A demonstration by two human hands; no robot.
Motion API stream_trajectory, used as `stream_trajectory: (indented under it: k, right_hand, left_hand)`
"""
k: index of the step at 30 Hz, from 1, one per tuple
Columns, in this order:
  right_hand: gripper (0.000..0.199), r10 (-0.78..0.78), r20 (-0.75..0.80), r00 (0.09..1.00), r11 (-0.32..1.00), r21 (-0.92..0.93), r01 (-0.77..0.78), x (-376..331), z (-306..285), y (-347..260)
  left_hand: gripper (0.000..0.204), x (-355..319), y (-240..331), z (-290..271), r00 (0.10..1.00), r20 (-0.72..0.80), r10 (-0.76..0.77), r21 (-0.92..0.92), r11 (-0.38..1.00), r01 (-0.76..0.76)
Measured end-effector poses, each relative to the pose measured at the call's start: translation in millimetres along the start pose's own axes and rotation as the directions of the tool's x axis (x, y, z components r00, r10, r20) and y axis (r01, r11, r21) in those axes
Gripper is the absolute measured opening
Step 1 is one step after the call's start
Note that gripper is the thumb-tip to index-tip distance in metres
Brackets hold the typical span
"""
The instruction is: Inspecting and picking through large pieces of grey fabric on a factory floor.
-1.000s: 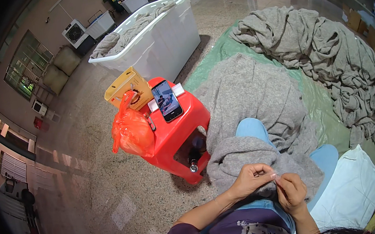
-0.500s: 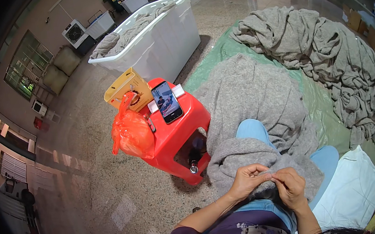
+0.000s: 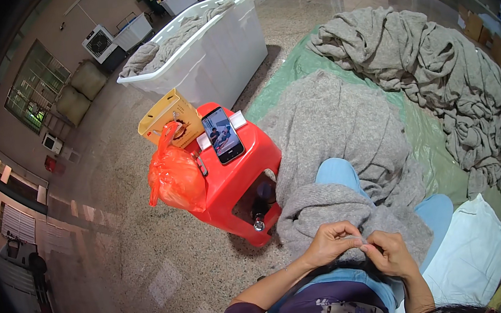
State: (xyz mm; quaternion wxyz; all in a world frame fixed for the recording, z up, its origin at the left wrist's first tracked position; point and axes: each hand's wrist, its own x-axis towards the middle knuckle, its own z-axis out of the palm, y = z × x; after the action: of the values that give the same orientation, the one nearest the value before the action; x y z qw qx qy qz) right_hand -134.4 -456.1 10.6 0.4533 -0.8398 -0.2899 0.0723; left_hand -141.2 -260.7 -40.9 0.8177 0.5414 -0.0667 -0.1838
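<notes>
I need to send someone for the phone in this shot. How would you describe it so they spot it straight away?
Find the red plastic stool on the speckled floor, just in front of the big white bin of grey cloth. The phone lies flat on the stool's top, screen up and lit. It is the only dark, flat rectangle there, between the orange plastic bag and a small white box.

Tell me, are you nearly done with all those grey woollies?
Not nearly. Both hands, left hand and right hand, pinch one grey knitted garment on the lap. A big heap of grey knitwear waits on the green sheet; the white plastic tub holds more.
</notes>
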Motion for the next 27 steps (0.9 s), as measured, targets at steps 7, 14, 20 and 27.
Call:
stream_trajectory:
  k: [7,14,20,27]
  right_hand:
    - [0.010,0.232,-0.147,0.962,0.959,0.199,-0.201,-7.2,17.4,-0.9]
    - [0.009,0.199,-0.230,0.953,0.968,0.198,-0.154,-9.2,21.0,1.1]
    - [0.009,0.446,0.007,0.895,0.749,0.545,-0.377,-10.4,18.0,11.3]
    - [0.009,0.372,0.026,0.928,0.764,0.559,-0.322,-13.1,16.0,22.4]
  left_hand:
    - [0.008,-11.3,1.3,24.3,0.916,-0.154,0.370,0.586,0.781,-0.217]
    - [0.003,-16.2,-5.3,26.6,0.915,-0.229,0.332,0.484,0.854,-0.189]
    - [0.011,-10.9,-9.0,24.3,0.921,-0.159,0.356,0.526,0.820,-0.226]
    - [0.011,-9.5,-8.8,24.0,0.964,-0.185,0.193,0.279,0.951,-0.137]
